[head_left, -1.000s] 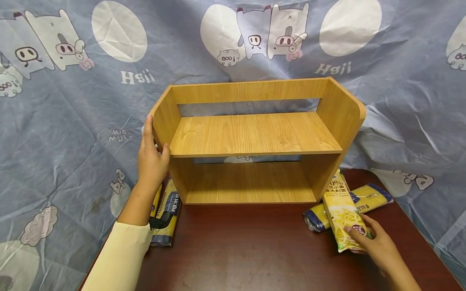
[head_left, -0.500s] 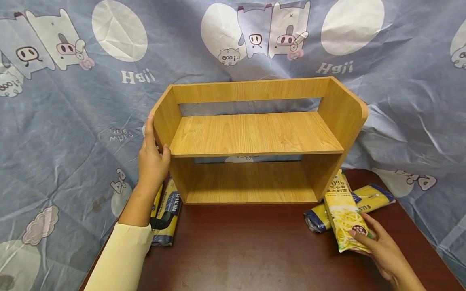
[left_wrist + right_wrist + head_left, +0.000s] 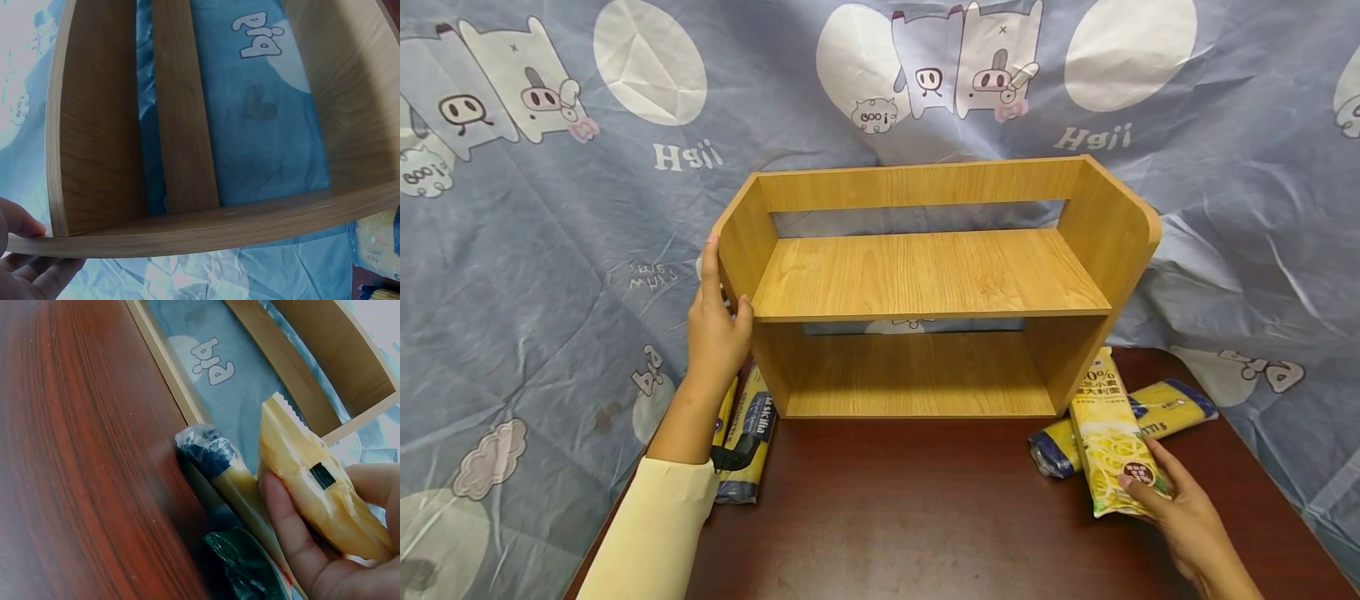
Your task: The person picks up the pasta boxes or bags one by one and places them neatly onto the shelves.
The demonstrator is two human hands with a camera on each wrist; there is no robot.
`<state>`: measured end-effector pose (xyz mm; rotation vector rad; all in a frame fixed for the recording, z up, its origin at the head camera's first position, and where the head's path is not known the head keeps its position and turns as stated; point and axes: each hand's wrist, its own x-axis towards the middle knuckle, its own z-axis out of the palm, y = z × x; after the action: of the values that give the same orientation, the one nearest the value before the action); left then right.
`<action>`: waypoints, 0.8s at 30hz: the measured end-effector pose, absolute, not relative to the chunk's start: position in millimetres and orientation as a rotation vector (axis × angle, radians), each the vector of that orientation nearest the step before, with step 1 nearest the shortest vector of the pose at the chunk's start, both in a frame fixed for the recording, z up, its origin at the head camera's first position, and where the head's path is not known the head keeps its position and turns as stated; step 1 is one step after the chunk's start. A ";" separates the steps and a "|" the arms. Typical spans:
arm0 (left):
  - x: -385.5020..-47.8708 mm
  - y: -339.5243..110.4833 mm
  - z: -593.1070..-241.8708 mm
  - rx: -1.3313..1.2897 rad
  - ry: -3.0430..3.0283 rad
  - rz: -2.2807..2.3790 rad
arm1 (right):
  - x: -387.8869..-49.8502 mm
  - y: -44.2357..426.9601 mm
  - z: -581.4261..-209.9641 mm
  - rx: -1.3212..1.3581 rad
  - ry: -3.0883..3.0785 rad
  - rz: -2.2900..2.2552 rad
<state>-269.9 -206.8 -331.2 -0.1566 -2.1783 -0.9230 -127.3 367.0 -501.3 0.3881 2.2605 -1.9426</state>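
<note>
A two-tier wooden shelf [image 3: 925, 317] stands on the dark red table. My left hand [image 3: 718, 333] grips its left side panel by the front edge; in the left wrist view the thumb lies on the inner side and the fingers on the outer. My right hand [image 3: 1187, 508] holds the near end of a yellow pasta packet [image 3: 1112, 450], thumb on top and fingers beneath. That packet leans by the shelf's right side, over a blue-and-yellow spaghetti packet [image 3: 1165, 408]. In the right wrist view the held packet's end [image 3: 312, 481] is pinched between thumb and fingers.
More spaghetti packets [image 3: 752, 442] lie left of the shelf, partly behind my left forearm. A green wrapper end [image 3: 244, 562] shows below the packets in the right wrist view. A patterned blue cloth [image 3: 550, 250] hangs behind and beside the table [image 3: 910, 508].
</note>
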 end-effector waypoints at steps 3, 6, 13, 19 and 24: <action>-270.0 -207.1 -331.5 -0.153 -2.181 -0.927 | -124.8 365.0 -505.2 0.371 2.216 -2.063; -270.3 -207.6 -331.5 -0.155 -2.183 -0.927 | -121.3 363.3 -510.0 0.337 2.159 -2.203; -270.4 -209.5 -332.9 -0.167 -2.176 -0.931 | -117.1 360.4 -512.9 0.263 2.140 -2.318; -270.8 -210.2 -333.5 -0.176 -2.173 -0.933 | -114.2 359.2 -508.9 0.118 2.033 -2.485; -270.5 -209.6 -332.2 -0.180 -2.183 -0.945 | -113.0 358.4 -501.7 0.081 2.007 -2.535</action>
<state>-270.5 -209.6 -332.2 -0.1797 -2.1830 -0.9450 -113.0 358.4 -501.7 0.0806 2.0069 -2.5346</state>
